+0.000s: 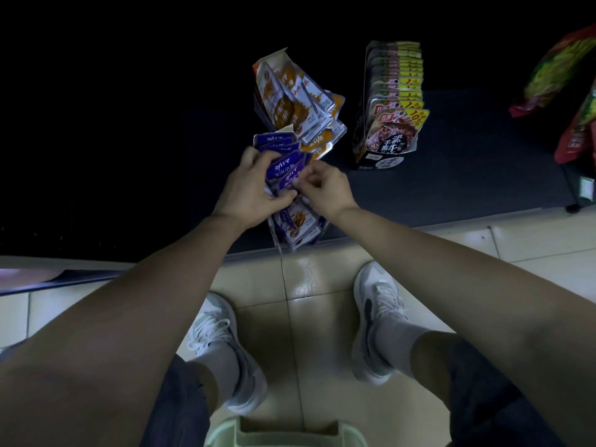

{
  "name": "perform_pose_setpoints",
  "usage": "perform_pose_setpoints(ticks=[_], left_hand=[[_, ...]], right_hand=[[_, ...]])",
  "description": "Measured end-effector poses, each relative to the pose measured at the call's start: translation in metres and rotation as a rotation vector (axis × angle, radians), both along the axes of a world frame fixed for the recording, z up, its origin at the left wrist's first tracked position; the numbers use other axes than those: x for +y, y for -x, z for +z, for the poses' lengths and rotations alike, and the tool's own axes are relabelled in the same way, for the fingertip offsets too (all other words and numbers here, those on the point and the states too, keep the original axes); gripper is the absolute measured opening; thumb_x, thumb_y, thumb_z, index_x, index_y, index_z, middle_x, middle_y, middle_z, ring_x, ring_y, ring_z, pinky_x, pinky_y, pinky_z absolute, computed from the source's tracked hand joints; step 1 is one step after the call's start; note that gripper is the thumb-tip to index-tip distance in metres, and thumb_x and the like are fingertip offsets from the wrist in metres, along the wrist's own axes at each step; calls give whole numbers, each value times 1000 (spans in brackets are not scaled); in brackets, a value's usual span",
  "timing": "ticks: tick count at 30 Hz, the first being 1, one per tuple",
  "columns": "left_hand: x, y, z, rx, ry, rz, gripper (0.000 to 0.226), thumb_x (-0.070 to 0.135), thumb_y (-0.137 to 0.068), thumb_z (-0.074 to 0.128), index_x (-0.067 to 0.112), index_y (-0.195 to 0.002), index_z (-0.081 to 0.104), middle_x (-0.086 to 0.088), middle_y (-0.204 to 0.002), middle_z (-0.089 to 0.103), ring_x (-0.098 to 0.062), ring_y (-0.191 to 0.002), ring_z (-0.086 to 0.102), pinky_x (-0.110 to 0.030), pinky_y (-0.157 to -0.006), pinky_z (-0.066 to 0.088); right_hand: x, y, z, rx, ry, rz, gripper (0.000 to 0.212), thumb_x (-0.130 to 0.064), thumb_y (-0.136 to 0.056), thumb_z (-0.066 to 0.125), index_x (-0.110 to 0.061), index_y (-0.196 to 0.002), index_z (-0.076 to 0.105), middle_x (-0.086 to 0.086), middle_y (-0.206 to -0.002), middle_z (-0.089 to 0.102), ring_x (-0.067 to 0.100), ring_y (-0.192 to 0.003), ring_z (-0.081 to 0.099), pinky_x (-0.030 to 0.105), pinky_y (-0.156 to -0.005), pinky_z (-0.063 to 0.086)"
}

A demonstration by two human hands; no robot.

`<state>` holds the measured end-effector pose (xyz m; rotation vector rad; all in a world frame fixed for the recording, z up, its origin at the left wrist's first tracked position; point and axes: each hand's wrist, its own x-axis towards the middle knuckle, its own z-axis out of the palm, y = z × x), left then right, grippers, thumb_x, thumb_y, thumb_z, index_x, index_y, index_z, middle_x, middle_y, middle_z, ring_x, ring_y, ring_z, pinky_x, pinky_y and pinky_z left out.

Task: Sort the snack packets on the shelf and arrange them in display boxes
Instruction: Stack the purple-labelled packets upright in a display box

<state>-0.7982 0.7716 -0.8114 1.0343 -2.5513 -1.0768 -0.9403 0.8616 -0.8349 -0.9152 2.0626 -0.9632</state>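
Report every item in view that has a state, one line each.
purple packets, fanned out, held by both hands.
left hand, grips the fan.
right hand, pinches one purple packet.
orange packets, leaning askew in their open box.
black display box, open, filled with a neat upright row.
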Motion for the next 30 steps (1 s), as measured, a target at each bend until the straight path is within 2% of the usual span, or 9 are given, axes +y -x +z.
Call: perform_pose_setpoints(ticks=[3,7,12,13,17,20,24,28,30], left_hand=[[-3,4,-1,-38,76,82,43,20,-82,73,16,-119,51,-8,-121,44,-20,-100,56,-24,-81,42],[2,10,-3,-36,124,87,32,13,-84,69,13,-110,50,-10,-122,45,-27,-100,59,-32,-82,51],[1,12,-3,-41,124,81,30,12,-85,69,12,-109,51,-11,-123,45,-28,-103,58,-36,-86,52],[1,12,-3,-42,125,80,30,12,-85,69,12,-109,51,-11,-123,45,-27,-103,58,-36,-87,52],[1,12,-4,-34,129,78,29,10,-84,69,11,-107,52,-12,-121,45,-27,-102,57,-36,-86,51],[1,14,-4,-24,118,110,28,10,-83,69,12,-105,53,-11,-120,46,-26,-102,57,-34,-86,50],[1,20,-4,-24,89,171,28,10,-81,71,12,-105,55,-11,-120,47,-26,-102,58,-34,-87,50],[-1,22,-5,-34,86,209,31,9,-78,74,11,-104,58,-11,-116,50,-26,-99,58,-26,-83,43],[-1,22,-6,-36,88,220,32,8,-77,74,11,-104,58,-11,-115,50,-25,-98,58,-25,-81,42]], right_hand=[[8,13,1,127,-118,92,5,-19,-84,69,-17,-80,66,1,-82,65,11,-73,59,28,-67,49],[22,18,-2,261,-387,233,27,-45,-76,76,-22,-70,65,3,-93,59,14,-80,59,28,-67,43],[17,-2,3,339,-497,358,46,-50,-75,75,-12,-100,63,7,-107,48,21,-94,55,30,-76,47],[14,-3,2,317,-536,371,46,-46,-75,76,-11,-101,61,9,-108,47,22,-96,54,30,-76,47],[7,6,3,4,-532,247,29,-23,-78,76,-16,-66,50,2,-80,55,16,-77,56,27,-61,46],[10,25,14,-178,-396,132,24,-8,-81,70,-15,-70,50,2,-77,57,14,-74,56,28,-66,46],[34,53,21,-356,-288,147,20,0,-83,68,-15,-81,54,5,-83,65,13,-75,63,25,-70,50],[54,72,18,-588,-130,51,31,9,-85,62,-9,-110,64,-1,-84,74,9,-75,69,20,-72,56],[56,74,16,-635,-92,27,27,9,-85,61,-8,-104,66,-3,-80,75,9,-75,70,21,-73,56]])
